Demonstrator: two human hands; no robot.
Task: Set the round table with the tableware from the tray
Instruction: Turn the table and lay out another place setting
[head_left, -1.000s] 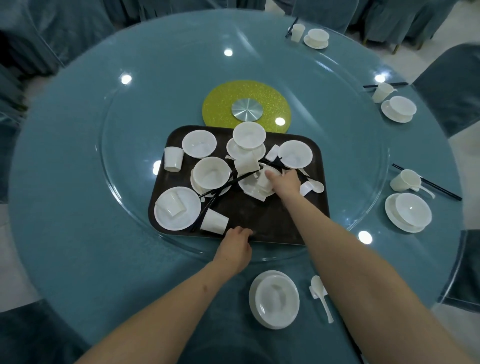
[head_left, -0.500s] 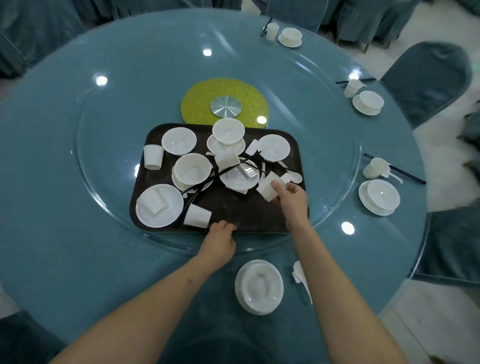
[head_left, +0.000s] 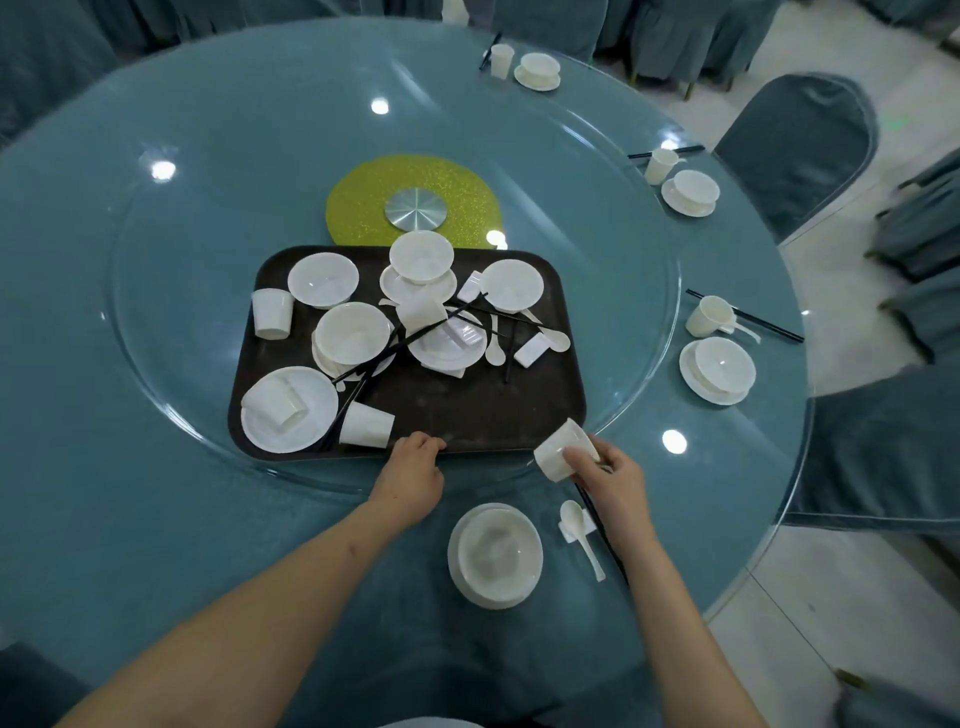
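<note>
Head view, round counter (head_left: 156, 519) with glass turntable.

Item, right hand (head_left: 613, 478): fingers curled round a white cup (head_left: 563, 452), held tilted at the near right corner of the tray (head_left: 467, 410). One second ago this hand reached among the crockery at tray centre; half a second ago it had the cup lifted just right of the pile; now the cup is clear of the tray edge, above the setting being laid. A pair of dark chopsticks (head_left: 602, 535) runs under the same hand; whether it holds them cannot be told.

Item, left hand (head_left: 413, 467): fingers curled over the tray's near rim, gripping it, unchanged throughout.

Item, near setting: bowl on plate (head_left: 496, 556), spoon on rest (head_left: 579, 527) just right of it. Cup lacking.

Item, three finished settings along the right and far rim.

Judgement: the cup's transfer is almost done; placing it upright beside the spoon would probably complete this place. Ample tableware remains on the tray.
</note>
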